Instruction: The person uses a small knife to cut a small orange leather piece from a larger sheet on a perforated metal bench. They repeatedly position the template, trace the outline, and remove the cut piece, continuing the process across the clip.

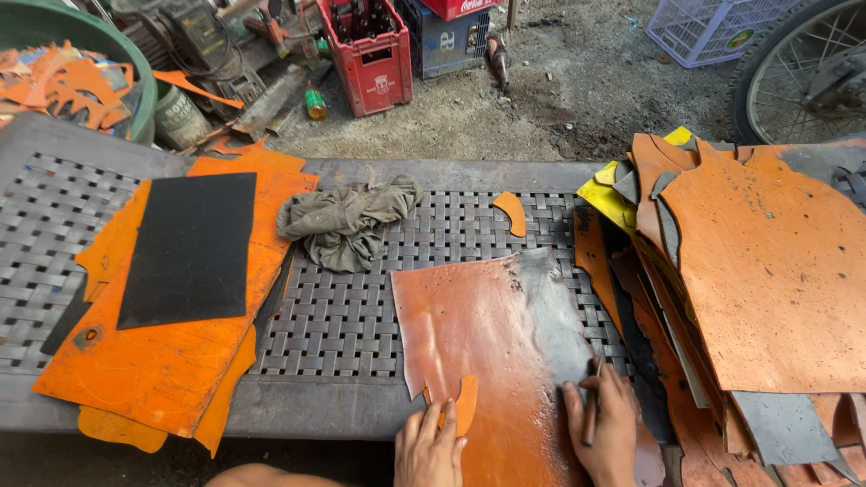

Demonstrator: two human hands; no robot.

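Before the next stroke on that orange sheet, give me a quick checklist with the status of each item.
1. Left hand presses the small curved template onto the orange sheet: ok.
2. Right hand grips the thin dark tool: ok.
3. Tool tip on the template's edge: not ok, it sits apart, to the right.
4. Sheet flat on the woven table: ok.
5. Crumpled rag off the sheet: ok.
6. Tool sharpness: cannot tell.
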